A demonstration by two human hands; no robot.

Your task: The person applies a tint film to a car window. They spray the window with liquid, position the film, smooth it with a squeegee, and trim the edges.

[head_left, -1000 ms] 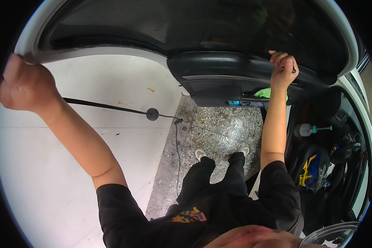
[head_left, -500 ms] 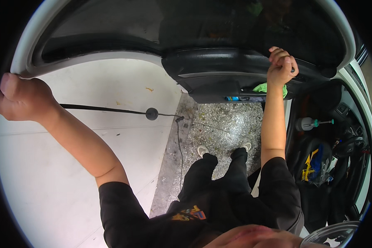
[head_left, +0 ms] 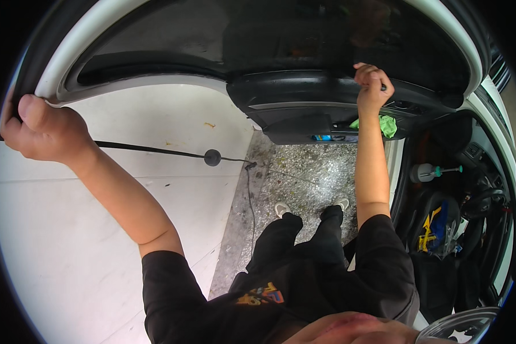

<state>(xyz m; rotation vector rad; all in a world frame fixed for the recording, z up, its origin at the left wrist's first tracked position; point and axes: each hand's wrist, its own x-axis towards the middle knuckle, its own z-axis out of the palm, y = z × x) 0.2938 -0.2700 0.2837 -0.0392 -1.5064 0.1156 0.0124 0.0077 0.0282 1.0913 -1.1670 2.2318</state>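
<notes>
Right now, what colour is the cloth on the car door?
The cloth is light green, clearest in the head view.

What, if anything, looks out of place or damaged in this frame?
Small yellowish marks stand out against the white wall, and a crumpled green cloth sits bunched at the car door, looking untidy. No clear damage shows.

Speckled grey floor (head_left: 309,192), bright glare patch (head_left: 329,171); darker strip (head_left: 235,232) beside seamed white surface (head_left: 192,200).
</notes>
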